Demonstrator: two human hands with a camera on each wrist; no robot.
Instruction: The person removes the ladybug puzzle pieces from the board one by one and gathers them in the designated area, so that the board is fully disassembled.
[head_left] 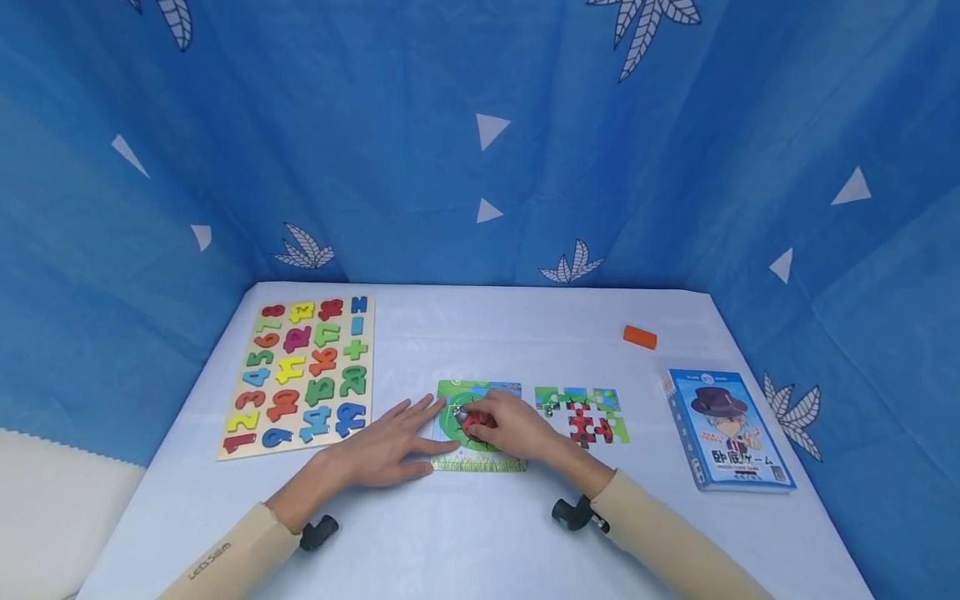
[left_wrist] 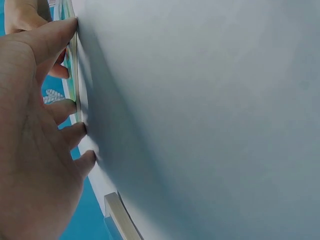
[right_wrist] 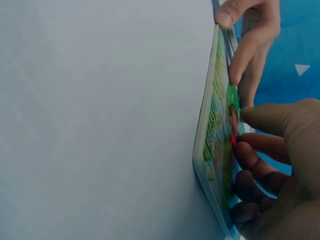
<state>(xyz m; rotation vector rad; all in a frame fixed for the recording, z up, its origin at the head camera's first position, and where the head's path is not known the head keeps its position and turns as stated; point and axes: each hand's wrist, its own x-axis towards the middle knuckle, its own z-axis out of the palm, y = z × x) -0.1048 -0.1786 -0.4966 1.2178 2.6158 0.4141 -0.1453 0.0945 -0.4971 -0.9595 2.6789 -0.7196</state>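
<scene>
A picture puzzle board (head_left: 487, 464) with a green leaf, a grass border and a red ladybug piece (head_left: 474, 422) lies flat mid-table. My left hand (head_left: 386, 444), fingers spread, rests along the board's left side; in the left wrist view its thumb and fingertips touch the edge. Over the board, my right hand (head_left: 513, 425) has curled fingers and pinches the ladybug piece (right_wrist: 234, 125), which sits low against the board's surface. The right palm and fingers hide part of the board. Right of it lies a partly joined ladybug jigsaw (head_left: 581, 412), with gaps between some pieces.
On the left lies a wooden number board (head_left: 296, 379) with coloured numerals. A blue card game box (head_left: 731, 429) lies at the right, and an orange block (head_left: 640, 337) behind it. Blue curtains (head_left: 420, 167) stand around the white table (head_left: 465, 533).
</scene>
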